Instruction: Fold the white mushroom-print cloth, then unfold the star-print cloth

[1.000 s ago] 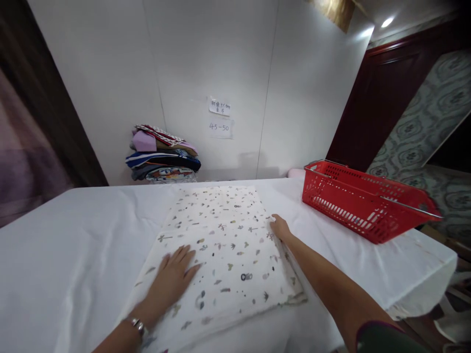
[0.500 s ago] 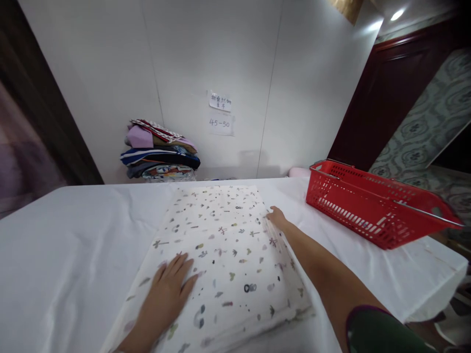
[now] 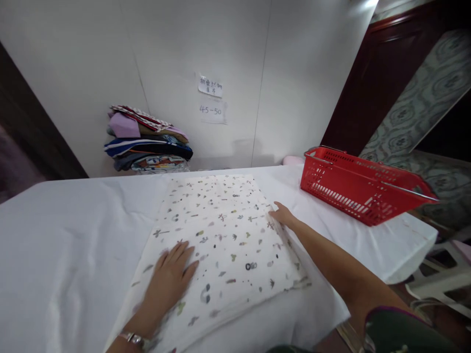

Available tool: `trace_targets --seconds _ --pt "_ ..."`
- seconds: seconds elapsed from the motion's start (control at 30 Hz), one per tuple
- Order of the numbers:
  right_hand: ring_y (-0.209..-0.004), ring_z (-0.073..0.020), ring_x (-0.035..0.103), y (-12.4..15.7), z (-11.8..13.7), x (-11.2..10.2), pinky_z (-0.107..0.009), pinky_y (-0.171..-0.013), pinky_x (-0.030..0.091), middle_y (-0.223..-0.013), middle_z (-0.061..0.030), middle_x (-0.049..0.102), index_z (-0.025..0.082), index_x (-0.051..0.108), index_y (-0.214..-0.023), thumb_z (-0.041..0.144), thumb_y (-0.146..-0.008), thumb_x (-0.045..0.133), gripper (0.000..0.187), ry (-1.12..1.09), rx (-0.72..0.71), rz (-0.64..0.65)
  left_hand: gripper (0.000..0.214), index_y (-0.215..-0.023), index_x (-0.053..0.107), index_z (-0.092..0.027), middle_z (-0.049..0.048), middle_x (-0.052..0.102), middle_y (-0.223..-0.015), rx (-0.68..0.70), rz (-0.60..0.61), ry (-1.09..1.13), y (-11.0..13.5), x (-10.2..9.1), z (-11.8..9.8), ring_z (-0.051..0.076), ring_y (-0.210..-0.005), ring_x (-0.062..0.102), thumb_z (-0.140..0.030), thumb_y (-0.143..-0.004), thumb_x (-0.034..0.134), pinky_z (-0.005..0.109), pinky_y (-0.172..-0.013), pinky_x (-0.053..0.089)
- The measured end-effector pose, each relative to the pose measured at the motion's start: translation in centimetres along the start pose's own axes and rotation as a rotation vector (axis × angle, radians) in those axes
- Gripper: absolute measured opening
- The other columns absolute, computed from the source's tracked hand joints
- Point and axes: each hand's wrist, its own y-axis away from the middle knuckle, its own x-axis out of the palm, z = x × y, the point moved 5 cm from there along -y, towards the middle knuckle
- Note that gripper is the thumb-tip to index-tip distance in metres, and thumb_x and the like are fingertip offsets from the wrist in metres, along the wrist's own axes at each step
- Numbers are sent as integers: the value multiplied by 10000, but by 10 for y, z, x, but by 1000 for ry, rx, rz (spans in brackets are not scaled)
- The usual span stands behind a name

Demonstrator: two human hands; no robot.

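Observation:
A white cloth printed with small palm trees, rainbows and leaves lies in a long folded rectangle in front of me. My left hand rests flat on its left part, fingers spread. At its right edge is my right hand, its fingertips touching the cloth and a finger sticking out apart from the others. The cloth's near edge shows layers, slightly uneven.
The cloth lies on a white-covered table. Behind its far edge, a stack of folded fabrics stands at the left. A red plastic basket sits on the right. Paper signs hang on the wall, and a white stool stands at lower right.
My view has shifted, showing more of the table's near edge and the stool. My right hand has moved slightly toward me along the cloth's right edge. My left hand stays flat on the cloth.

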Motion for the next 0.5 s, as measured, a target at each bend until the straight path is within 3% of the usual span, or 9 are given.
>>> trace_targets --seconds 0.27,0.4,0.5 --pt "-495 -78 464 101 -38 -10 -181 -463 348 -654 35 560 198 344 -1382 316 -802 599 645 -243 39 146 480 -1161 584 -158 117 524 -1304 29 5 8 -2 -1 -1 278 -1254 423 -432 -844 351 476 -1047 292" --pt "-428 -60 389 130 -49 -11 -176 -413 287 -607 60 512 194 313 -1395 295 -816 561 637 -362 38 196 493 -1161 578 -170 112 523 -1307 44 6 8 -2 -1 -2 270 -1260 417 -453 -847 325 468 -1050 287" --pt "-422 -56 376 139 -56 -11 -178 -414 283 -605 69 494 186 331 -1384 240 -799 557 630 -310 17 182 509 -1172 569 -154 122 509 -1319 54 27 -25 -2 -2 -4 266 -1270 403 -453 -851 310 459 -1051 285"
